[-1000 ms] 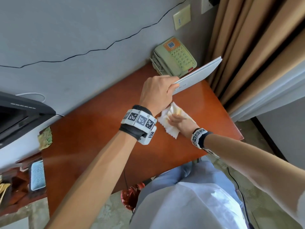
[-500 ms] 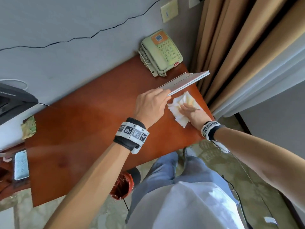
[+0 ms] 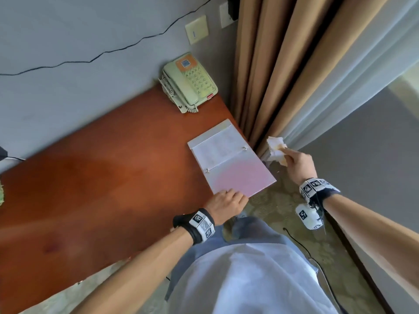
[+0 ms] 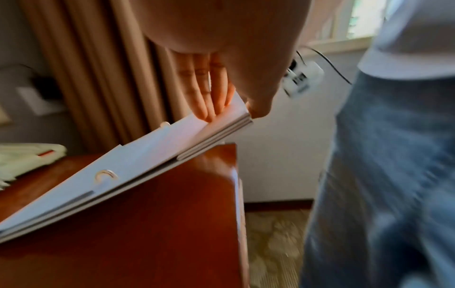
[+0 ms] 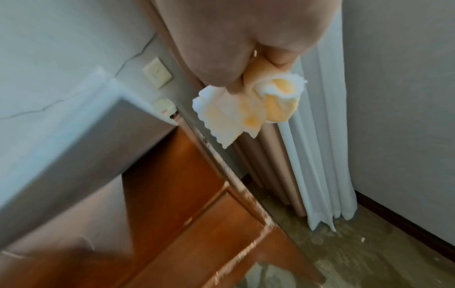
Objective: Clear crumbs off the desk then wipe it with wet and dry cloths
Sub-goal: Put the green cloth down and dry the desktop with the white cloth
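Note:
A white ring binder (image 3: 231, 159) lies across the right end of the red-brown desk (image 3: 113, 177). My left hand (image 3: 235, 194) pinches its near corner, fingers (image 4: 204, 97) on top and thumb at the edge. In the left wrist view that corner of the binder (image 4: 138, 161) is still raised a little off the desk (image 4: 172, 214). My right hand (image 3: 292, 159) holds a bunched white and yellow cloth (image 3: 275, 147) in the air past the desk's right end, close to the curtain. The cloth (image 5: 246, 111) hangs from the fingers over the floor.
A pale green telephone (image 3: 190, 82) stands at the desk's back right corner by the wall. Tan and white curtains (image 3: 272, 64) hang right beside the desk's end. A green cloth (image 3: 1, 191) shows at the far left. A black cable (image 3: 301, 243) runs over the patterned floor.
The binder, held up steeply before, has come down almost flat on the desk. The right hand has lifted the cloth off the desk and carried it right, past the desk's end.

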A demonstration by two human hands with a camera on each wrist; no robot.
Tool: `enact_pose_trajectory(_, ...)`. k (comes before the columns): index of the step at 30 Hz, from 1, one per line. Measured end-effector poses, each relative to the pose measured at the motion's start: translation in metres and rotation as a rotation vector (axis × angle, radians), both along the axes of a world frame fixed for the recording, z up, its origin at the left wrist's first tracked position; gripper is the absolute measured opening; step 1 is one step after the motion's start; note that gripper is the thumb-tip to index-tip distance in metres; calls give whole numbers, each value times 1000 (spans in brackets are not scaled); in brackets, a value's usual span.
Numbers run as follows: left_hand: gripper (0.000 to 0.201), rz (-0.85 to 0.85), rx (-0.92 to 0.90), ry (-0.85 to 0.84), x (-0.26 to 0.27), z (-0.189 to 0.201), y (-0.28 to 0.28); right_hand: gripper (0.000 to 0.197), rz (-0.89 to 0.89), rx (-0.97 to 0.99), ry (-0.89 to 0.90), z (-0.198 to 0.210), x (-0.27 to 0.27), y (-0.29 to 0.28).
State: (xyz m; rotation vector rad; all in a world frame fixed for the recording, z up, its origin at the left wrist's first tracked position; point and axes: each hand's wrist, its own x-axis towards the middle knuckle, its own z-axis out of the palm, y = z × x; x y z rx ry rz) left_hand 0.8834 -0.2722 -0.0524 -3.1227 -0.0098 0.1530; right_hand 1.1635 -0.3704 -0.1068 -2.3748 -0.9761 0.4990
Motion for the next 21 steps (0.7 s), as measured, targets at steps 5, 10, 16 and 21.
enact_pose_trajectory(5, 27, -53, 11, 227, -5, -41, -19, 31, 62, 14, 28, 3, -10, 23)
enact_pose_trajectory(10, 101, 272, -198, 412, -2, -53, 14, 30, 61, 77, 64, 6, -42, 60)
enact_pose_trajectory(16, 153, 467, -295, 571, 1, -61, 47, 31, 65, 140, 11, 18, -48, 137)
enact_pose_trajectory(21, 152, 528, -350, 500, 15, -79, 39, 34, 61, 99, -17, 0, -26, 215)
